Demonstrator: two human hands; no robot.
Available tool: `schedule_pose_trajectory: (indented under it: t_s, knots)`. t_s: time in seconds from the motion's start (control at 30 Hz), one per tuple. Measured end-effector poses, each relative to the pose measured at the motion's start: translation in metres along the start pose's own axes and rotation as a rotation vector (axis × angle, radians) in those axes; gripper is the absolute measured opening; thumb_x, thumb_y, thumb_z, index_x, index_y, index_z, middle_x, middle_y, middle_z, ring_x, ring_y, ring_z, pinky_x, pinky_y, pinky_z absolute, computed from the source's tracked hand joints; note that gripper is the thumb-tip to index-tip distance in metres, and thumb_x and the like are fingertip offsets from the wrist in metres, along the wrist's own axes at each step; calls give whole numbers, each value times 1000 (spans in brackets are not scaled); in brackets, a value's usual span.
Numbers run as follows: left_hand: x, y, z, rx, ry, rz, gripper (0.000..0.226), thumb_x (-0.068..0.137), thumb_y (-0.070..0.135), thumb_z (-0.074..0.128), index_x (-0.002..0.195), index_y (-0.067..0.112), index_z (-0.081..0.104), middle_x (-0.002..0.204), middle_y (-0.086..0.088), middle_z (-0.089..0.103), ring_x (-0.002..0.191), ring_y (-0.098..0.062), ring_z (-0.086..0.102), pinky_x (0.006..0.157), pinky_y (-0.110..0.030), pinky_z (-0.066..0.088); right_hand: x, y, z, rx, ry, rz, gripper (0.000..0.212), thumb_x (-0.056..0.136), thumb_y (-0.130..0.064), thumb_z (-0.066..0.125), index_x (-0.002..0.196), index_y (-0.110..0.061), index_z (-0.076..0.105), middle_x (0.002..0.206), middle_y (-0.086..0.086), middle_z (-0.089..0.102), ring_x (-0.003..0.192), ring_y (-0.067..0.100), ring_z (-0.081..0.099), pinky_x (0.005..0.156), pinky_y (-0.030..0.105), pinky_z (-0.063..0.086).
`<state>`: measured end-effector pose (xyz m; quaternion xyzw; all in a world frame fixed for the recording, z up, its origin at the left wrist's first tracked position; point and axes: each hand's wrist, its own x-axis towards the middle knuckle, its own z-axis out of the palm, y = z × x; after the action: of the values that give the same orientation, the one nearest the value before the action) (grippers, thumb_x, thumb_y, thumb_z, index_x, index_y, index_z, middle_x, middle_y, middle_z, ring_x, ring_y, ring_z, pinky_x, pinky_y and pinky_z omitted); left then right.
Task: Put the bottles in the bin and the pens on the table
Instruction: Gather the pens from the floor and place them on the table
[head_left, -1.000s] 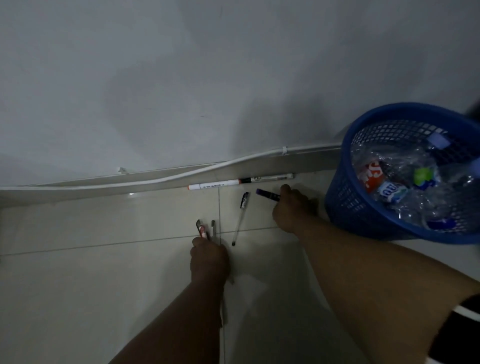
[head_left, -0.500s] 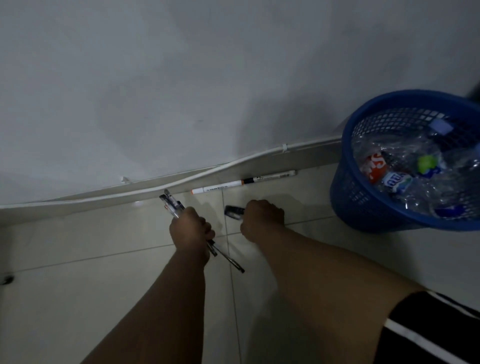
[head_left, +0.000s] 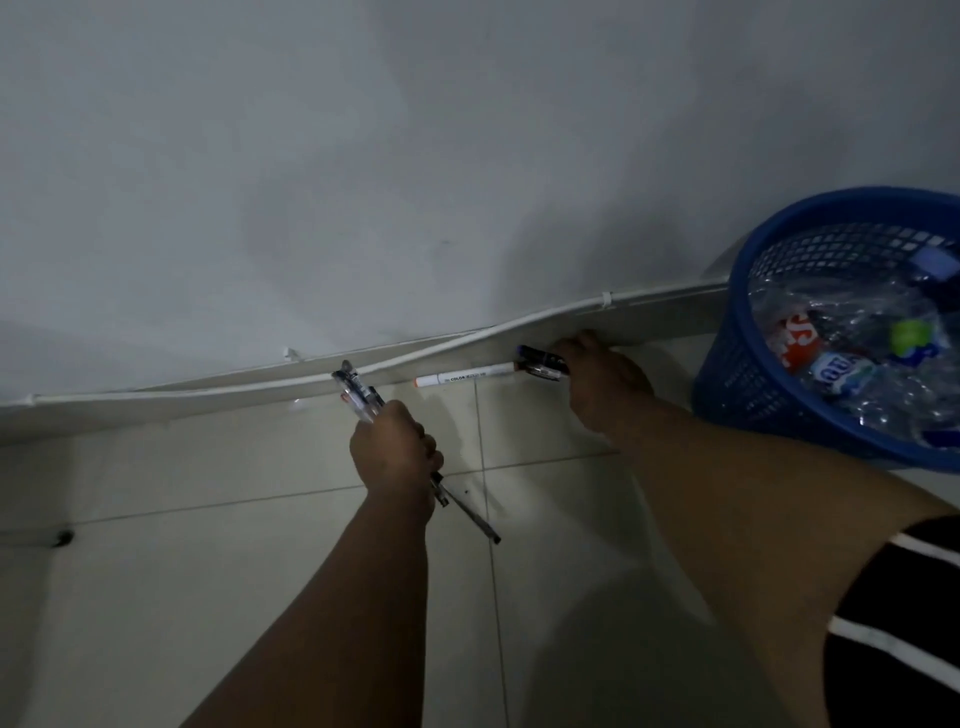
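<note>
My left hand (head_left: 396, 450) is shut on a bundle of pens (head_left: 358, 396) whose ends stick out above and below the fist. My right hand (head_left: 602, 385) holds dark pens (head_left: 540, 359) and rests at the right end of a long white marker (head_left: 465, 375) lying on the floor against the skirting. At the right stands a blue mesh bin (head_left: 737, 384) with several crushed plastic bottles (head_left: 852, 358) inside. No table is in view.
A white cable (head_left: 545, 318) runs along the skirting at the foot of the grey wall. Pale floor tiles (head_left: 208, 571) lie under my arms. A small dark object (head_left: 61, 538) sits on the floor at the far left.
My right hand, with its dark pens, has moved up and right to the white marker's end by the skirting. My left hand still grips its pens.
</note>
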<state>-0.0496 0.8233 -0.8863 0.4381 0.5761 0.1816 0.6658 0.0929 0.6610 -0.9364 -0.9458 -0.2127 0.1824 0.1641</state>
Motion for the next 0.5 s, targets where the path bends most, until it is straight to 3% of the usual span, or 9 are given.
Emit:
schedule_pose_trajectory:
  t_s: [0.1,0.17,0.27,0.33,0.4,0.43,0.5]
  knots:
    - [5,-5,-1,519,-88,322,14,87,19,57,74,14,55,60,-2,53,54,-24,53,54,-28,41,-1,0,-3,-52,-96,85,45,98,-19,49,144,-18,48,152,14,38,129,39,52,104,44,46]
    - [8,-9,3,877,-167,521,12,90,22,61,82,14,66,73,-2,64,70,-24,62,64,-28,43,-6,2,-6,-96,-185,221,50,101,-17,47,150,-16,38,162,15,22,133,41,46,105,47,46]
    - [15,-13,8,1121,-235,645,18,87,17,62,101,16,73,89,-2,68,82,-23,64,73,-26,44,-14,5,-8,-126,-247,334,48,100,-15,51,147,-13,42,162,17,17,125,40,51,89,42,49]
    - [24,-18,12,1245,-268,699,24,83,16,63,105,14,72,100,-11,71,92,-32,68,75,-30,48,-20,8,-7,-132,-313,385,51,98,-15,54,148,-13,41,161,15,19,124,38,51,89,43,49]
    - [36,-22,17,1387,-329,727,44,79,15,66,123,17,68,132,-15,63,113,-37,65,87,-34,50,-26,12,-3,-59,-348,436,52,97,-16,57,147,-11,42,151,14,39,122,35,54,94,42,51]
    - [42,-21,19,1463,-371,726,59,78,14,66,137,21,61,152,-11,50,126,-35,60,96,-34,49,-28,12,-1,-15,-348,452,50,97,-16,58,145,-10,44,142,14,50,118,33,57,91,40,51]
    - [50,-18,27,1556,-421,726,79,78,10,65,152,28,44,166,-5,32,135,-33,54,103,-36,46,-34,11,2,39,-368,456,46,97,-18,58,141,-10,48,131,13,59,111,31,62,79,33,49]
